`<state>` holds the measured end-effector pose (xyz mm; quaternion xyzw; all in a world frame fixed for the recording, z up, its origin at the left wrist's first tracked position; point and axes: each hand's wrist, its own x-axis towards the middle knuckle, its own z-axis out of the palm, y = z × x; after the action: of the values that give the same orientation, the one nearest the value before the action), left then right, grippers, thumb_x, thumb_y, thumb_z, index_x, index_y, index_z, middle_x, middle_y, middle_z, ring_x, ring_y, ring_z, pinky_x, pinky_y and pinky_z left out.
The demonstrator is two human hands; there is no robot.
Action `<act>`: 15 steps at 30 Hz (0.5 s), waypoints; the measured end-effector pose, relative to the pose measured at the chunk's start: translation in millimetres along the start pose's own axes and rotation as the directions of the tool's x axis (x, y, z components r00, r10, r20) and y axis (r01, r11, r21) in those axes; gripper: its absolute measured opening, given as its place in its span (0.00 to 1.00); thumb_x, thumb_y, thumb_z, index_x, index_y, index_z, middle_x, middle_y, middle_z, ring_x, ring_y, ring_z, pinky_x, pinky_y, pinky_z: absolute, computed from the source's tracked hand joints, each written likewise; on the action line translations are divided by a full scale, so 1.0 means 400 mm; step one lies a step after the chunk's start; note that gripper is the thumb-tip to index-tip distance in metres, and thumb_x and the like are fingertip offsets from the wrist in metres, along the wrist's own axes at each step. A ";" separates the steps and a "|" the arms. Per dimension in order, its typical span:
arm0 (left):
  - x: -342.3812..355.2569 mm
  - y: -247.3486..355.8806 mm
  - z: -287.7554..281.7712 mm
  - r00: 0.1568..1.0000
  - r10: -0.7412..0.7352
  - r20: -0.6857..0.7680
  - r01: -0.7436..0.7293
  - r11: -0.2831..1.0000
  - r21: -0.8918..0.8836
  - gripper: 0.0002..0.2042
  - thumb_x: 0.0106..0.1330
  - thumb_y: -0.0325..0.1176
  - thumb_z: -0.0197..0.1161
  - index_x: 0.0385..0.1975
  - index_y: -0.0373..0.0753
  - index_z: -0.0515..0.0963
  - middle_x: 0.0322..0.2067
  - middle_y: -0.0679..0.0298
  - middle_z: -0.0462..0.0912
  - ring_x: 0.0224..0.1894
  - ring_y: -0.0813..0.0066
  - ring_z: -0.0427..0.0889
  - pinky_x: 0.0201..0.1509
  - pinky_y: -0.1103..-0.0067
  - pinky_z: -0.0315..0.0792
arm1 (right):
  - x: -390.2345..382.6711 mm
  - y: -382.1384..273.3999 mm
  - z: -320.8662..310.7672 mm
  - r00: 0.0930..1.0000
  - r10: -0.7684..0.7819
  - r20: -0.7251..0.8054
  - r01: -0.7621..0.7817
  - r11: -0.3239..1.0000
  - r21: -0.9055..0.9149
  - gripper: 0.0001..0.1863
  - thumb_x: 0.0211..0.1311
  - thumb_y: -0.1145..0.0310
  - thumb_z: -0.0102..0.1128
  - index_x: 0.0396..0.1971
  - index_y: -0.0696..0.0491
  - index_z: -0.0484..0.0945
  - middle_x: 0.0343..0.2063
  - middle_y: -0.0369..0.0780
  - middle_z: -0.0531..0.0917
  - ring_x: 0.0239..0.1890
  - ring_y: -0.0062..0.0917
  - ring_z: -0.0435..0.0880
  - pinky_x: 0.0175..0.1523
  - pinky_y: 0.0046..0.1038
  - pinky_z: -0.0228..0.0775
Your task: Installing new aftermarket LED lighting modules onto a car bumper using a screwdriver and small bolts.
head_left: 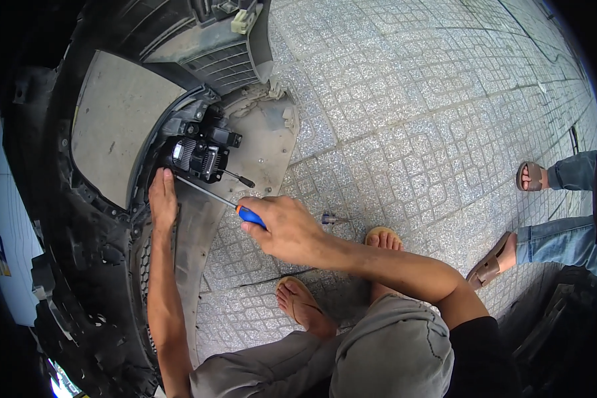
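The right hand (284, 229) curls its fingers round a blue screwdriver (251, 216); beyond them, a finned black unit (196, 156) sits within the bumper (106, 232). The left hand (163, 199) extends fingers beside the tip, any hold unclear.

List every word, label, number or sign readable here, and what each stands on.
Pale panel, left edge: large dark and yellow markings, warped and cut off; not transcribed.
Blue-and-orange screwdriver: no legible lettering.
Black finned module: a bright patch, too small to tell whether it is a label.
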<state>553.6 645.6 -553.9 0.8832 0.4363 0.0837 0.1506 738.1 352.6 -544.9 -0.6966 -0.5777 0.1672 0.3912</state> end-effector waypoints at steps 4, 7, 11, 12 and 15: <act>-0.005 -0.048 0.009 0.997 -0.080 0.019 0.080 0.997 -0.001 0.31 0.83 0.51 0.42 0.63 0.24 0.71 0.59 0.36 0.78 0.63 0.39 0.75 0.68 0.61 0.66 | 0.025 0.035 0.001 0.753 0.281 0.596 -0.607 -0.055 0.793 0.18 0.68 0.66 0.66 0.51 0.62 0.81 0.33 0.43 0.86 0.18 0.16 0.74 0.18 0.20 0.61; 0.001 -0.064 0.012 0.993 -0.114 0.030 0.114 0.993 0.013 0.32 0.83 0.53 0.42 0.64 0.25 0.71 0.60 0.35 0.77 0.64 0.39 0.74 0.69 0.61 0.65 | 0.016 0.038 0.011 0.831 0.309 0.462 -0.534 0.216 0.817 0.19 0.69 0.65 0.66 0.53 0.62 0.79 0.34 0.45 0.87 0.18 0.17 0.75 0.18 0.21 0.61; -0.003 -0.052 0.012 0.993 -0.117 0.029 0.116 0.993 0.015 0.32 0.83 0.53 0.41 0.64 0.24 0.71 0.59 0.36 0.77 0.64 0.39 0.75 0.69 0.61 0.66 | 0.004 0.016 0.005 0.994 0.081 0.072 -0.098 0.955 0.279 0.21 0.69 0.67 0.63 0.57 0.61 0.75 0.31 0.49 0.86 0.23 0.31 0.87 0.23 0.30 0.76; -0.003 -0.051 0.008 0.994 -0.104 0.038 0.104 0.995 0.009 0.32 0.83 0.53 0.41 0.63 0.25 0.71 0.59 0.36 0.78 0.63 0.39 0.75 0.68 0.61 0.66 | 0.001 0.002 -0.001 0.998 -0.027 0.057 0.031 0.997 -0.076 0.20 0.70 0.67 0.61 0.57 0.60 0.74 0.29 0.49 0.86 0.25 0.35 0.89 0.25 0.33 0.80; -0.008 -0.013 0.013 0.983 -0.159 0.090 0.160 0.987 -0.003 0.30 0.83 0.52 0.41 0.60 0.25 0.73 0.55 0.36 0.80 0.59 0.38 0.78 0.64 0.60 0.69 | -0.004 -0.012 -0.004 0.996 -0.029 0.088 0.047 0.975 -0.215 0.19 0.72 0.66 0.57 0.58 0.59 0.74 0.27 0.48 0.84 0.25 0.35 0.89 0.26 0.34 0.80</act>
<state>549.3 645.1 -560.7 0.8475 0.4979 0.0342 0.1807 735.7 350.7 -540.7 -0.7162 -0.6219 0.1248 0.2912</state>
